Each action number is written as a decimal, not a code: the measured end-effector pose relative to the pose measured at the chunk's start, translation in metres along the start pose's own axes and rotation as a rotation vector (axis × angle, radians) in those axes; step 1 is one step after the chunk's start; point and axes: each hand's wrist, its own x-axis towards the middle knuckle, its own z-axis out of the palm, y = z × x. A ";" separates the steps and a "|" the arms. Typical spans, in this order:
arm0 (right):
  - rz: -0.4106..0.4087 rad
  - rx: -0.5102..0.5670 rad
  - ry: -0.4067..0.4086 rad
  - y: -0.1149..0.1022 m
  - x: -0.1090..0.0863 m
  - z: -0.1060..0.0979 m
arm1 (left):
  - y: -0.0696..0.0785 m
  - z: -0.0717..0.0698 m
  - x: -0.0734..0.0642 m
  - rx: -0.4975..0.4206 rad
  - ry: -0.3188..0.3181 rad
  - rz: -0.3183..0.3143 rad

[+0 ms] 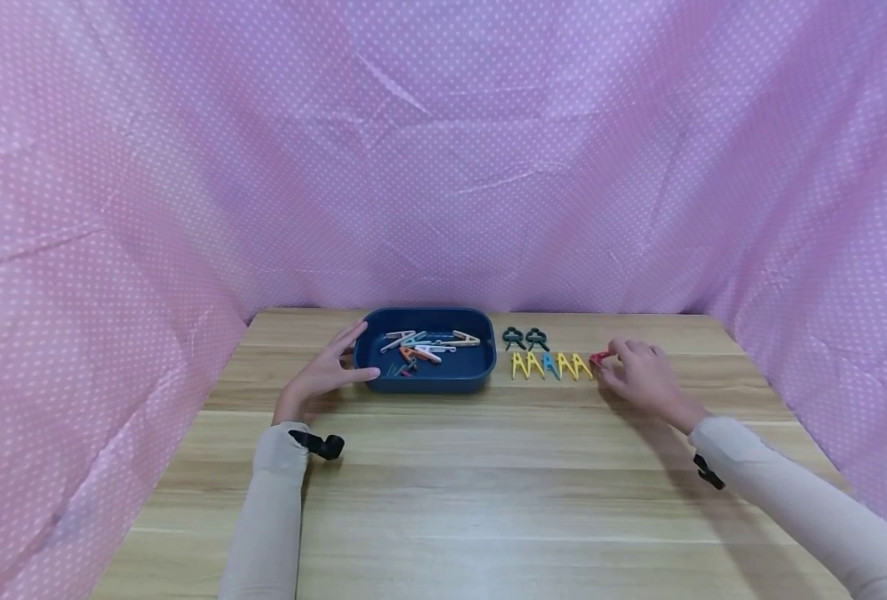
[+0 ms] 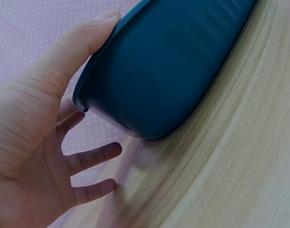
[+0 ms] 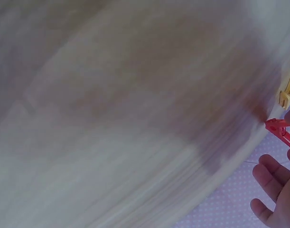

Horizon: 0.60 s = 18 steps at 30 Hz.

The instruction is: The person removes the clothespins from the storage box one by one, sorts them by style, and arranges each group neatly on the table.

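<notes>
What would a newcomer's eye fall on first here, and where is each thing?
Probably the pink polka-dot cloth filling the background. Before it sits a dark blue tray of assorted clips, its rim touched by the left hand; to the tray's right run four yellow pegs with a blue peg midway, then a red peg pinched by the right hand.

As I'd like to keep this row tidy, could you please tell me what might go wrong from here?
The right hand holds the red clip close beside the end yellow clip, so it might knock that one askew.
The left hand has its thumb on the rim of the blue tray; a push could slide it into the nearest dark green clip.
The orange clip and white clip lie close together inside, so they may snag when lifted.
</notes>
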 end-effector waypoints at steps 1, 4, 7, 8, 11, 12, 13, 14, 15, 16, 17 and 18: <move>0.002 -0.005 0.001 0.000 -0.001 0.000 | 0.000 0.000 0.000 0.001 -0.001 0.001; 0.007 -0.021 0.004 0.001 -0.004 0.002 | -0.001 0.000 0.000 -0.006 0.001 0.003; 0.018 -0.051 -0.006 0.003 -0.007 0.002 | -0.002 0.000 0.001 -0.010 0.001 0.002; 0.024 -0.057 -0.014 0.004 -0.007 0.003 | -0.002 0.000 0.000 -0.010 0.001 0.001; 0.045 -0.068 -0.046 0.005 -0.009 0.003 | -0.002 0.001 0.000 -0.002 0.000 0.000; 0.050 -0.068 -0.054 0.005 -0.009 0.003 | -0.002 0.001 -0.001 -0.001 0.000 0.000; 0.053 -0.068 -0.059 0.005 -0.009 0.003 | -0.001 0.001 -0.001 -0.001 0.001 -0.001; 0.055 -0.067 -0.062 0.004 -0.010 0.003 | -0.001 0.001 -0.001 -0.001 0.001 -0.001; 0.054 -0.067 -0.062 0.004 -0.010 0.004 | -0.001 0.001 -0.001 -0.002 0.001 -0.001; 0.051 -0.066 -0.061 0.004 -0.010 0.004 | -0.001 0.001 -0.001 -0.004 0.001 0.000; 0.046 -0.066 -0.058 0.003 -0.010 0.004 | -0.001 0.001 -0.001 -0.006 0.001 0.000; 0.043 -0.067 -0.058 0.003 -0.010 0.004 | -0.001 0.001 0.000 -0.010 0.002 -0.002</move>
